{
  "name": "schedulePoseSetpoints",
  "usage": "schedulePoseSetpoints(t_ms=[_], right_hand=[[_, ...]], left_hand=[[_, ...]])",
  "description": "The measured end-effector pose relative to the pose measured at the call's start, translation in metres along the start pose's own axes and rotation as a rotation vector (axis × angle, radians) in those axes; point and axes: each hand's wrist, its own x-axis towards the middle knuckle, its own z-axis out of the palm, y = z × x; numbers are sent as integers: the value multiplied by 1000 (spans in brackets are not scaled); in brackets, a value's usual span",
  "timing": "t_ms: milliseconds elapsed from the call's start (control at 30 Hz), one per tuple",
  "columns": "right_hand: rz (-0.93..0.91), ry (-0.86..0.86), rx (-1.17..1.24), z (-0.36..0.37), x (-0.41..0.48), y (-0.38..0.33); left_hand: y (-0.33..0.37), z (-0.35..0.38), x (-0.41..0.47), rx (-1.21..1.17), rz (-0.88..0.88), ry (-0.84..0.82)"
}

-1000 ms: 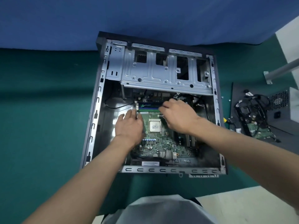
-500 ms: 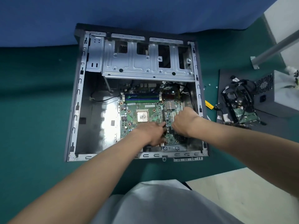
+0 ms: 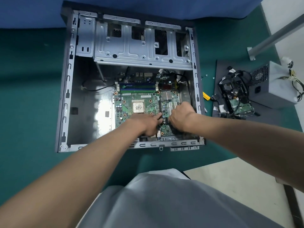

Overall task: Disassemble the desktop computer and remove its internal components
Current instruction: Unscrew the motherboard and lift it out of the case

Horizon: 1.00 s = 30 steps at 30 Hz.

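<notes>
The computer case is bare grey sheet metal, matt on its walls and drive cage, its floor panel shiny. The motherboard is glossy green circuit board (its processor lid dull, smeared metal). Matt green cloth covers the table; the far blue drape looks cloth too. The power supply at right is matt grey metal.

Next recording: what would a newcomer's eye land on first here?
The open computer case lies flat on the green mat, its motherboard bare inside. The left hand and right hand meet over the board's near right corner, close together. Right of the case sit a grey power supply and a hard drive tangled in black cables.
</notes>
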Motion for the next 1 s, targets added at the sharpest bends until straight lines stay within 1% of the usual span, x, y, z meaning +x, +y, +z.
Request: schedulePoseSetpoints(t_ms=[200,400,600,733,800,833,867,900,933,1000], right_hand=[[-44,-49,-25,4,-5,-6],[28,-52,20,-1,0,-1],[-7,-80,21,0,-2,-4],[56,-10,-27,-18,7,16],[20,9,3,-26,8,24],[-8,38,18,-28,8,23],[-42,75,31,-30,6,20],[-75,117,53,-30,3,13],[-104,177,87,-31,-1,4],[-110,354,175,-34,-6,-11]], left_hand=[[4,-2,-4,-4,-29,-22],[5,-4,-6,1,-22,-18],[5,-2,-5,7,-19,3],[3,-3,-1,11,-2,-15],[3,-3,-1,-22,8,-15],[3,-3,-2,-57,4,6],[2,-4,-3,-116,-10,61],[1,-5,-5,-199,-32,156],[0,-7,-9,-300,-71,286],[-3,-15,-15,-503,-149,605]])
